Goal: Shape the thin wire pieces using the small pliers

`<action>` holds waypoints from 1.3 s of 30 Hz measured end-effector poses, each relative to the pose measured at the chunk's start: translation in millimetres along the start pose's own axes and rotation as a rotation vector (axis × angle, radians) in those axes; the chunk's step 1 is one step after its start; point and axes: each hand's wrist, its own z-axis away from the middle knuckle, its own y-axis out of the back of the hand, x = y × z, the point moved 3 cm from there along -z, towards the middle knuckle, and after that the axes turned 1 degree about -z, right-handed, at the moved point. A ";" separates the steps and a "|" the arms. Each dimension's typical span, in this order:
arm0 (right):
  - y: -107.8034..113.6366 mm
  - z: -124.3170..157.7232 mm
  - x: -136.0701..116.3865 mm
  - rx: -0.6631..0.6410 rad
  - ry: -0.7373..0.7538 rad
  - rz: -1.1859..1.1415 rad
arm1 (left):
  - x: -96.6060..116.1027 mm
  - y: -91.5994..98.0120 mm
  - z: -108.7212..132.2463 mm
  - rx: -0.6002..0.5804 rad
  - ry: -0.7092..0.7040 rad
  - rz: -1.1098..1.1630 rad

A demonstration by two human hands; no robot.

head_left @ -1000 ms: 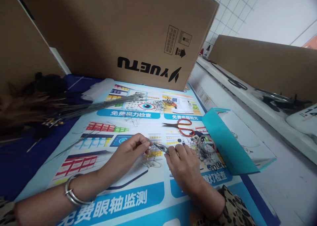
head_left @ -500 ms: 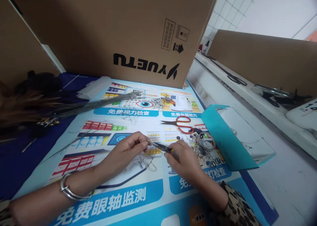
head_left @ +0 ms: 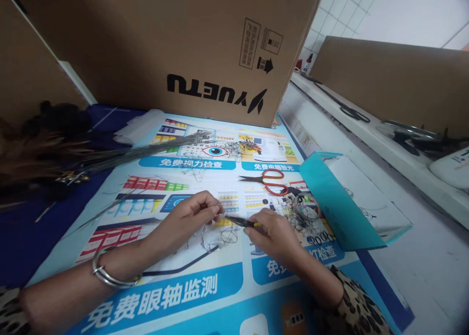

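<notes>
Presently, fine silvery wire [head_left: 223, 215] is pinched by the left hand [head_left: 200, 211], just beside one pair of dark, slender-nosed metal pliers [head_left: 240, 221] clasped by the right hand [head_left: 275, 232], with one pair of orange-handled scissors [head_left: 261, 179] beyond.

1. At the back of the surface [head_left: 227, 318]: a carton [head_left: 146, 46].
2. From the left toward the middle: a wire bundle [head_left: 146, 153].
3. Before the carton, near centre: scissors [head_left: 259, 179].
4. Right of the scissors and nearer: a wire tangle [head_left: 299, 217].
5. Just right of the tangle: an open box [head_left: 325, 198] with wires [head_left: 367, 213] inside.
6. Left of the tangle, in the right hand [head_left: 273, 234]: pliers [head_left: 240, 221].
</notes>
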 end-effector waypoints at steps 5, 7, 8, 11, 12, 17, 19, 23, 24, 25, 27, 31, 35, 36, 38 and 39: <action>1.5 -0.7 -3.3 -0.002 0.017 0.053 | -1.2 0.8 0.0 0.024 -0.002 -0.062; 2.0 -0.5 -4.0 -0.002 0.014 0.062 | -3.2 1.8 -0.4 0.037 -0.016 -0.114; 2.2 -0.3 -4.4 -0.003 0.012 0.064 | -4.3 2.4 -0.7 0.050 -0.026 -0.149; 2.5 0.2 -6.0 -0.014 0.009 0.075 | -5.6 3.8 -1.5 0.098 -0.076 -0.272; 2.5 0.3 -6.7 -0.019 0.009 0.080 | -4.9 3.9 -1.6 0.111 -0.102 -0.317; 1.0 0.0 -9.5 -0.040 0.006 0.099 | 3.4 1.7 -0.9 0.117 -0.235 -0.495; 0.7 -0.1 -9.9 -0.048 -0.003 0.107 | 6.0 1.4 -1.2 0.126 -0.247 -0.528; 1.5 -0.3 -9.9 -0.062 -0.018 0.117 | 5.9 2.4 -2.8 0.149 -0.211 -0.537; 1.7 -0.4 -9.8 -0.064 -0.020 0.117 | 4.3 3.0 -3.3 0.148 -0.183 -0.524; 1.9 -0.4 -9.5 -0.065 -0.021 0.116 | 2.0 3.8 -3.9 0.147 -0.149 -0.506; 1.8 -0.6 -8.9 -0.063 -0.024 0.117 | -3.3 5.5 -5.1 0.142 -0.084 -0.455; 0.9 -1.1 -7.6 -0.060 -0.032 0.116 | -12.1 8.0 -7.5 0.130 -0.008 -0.342; 0.8 -0.8 -7.2 -0.053 -0.031 0.110 | -13.9 8.4 -9.0 0.129 -0.020 -0.303; 1.0 -0.6 -7.1 -0.049 -0.029 0.109 | -13.4 8.5 -9.2 0.132 -0.035 -0.301; 1.2 -0.4 -7.0 -0.045 -0.028 0.109 | -11.8 8.9 -9.5 0.141 -0.064 -0.293; 1.2 -0.3 -7.0 -0.045 -0.027 0.109 | -11.0 9.2 -9.5 0.140 -0.071 -0.289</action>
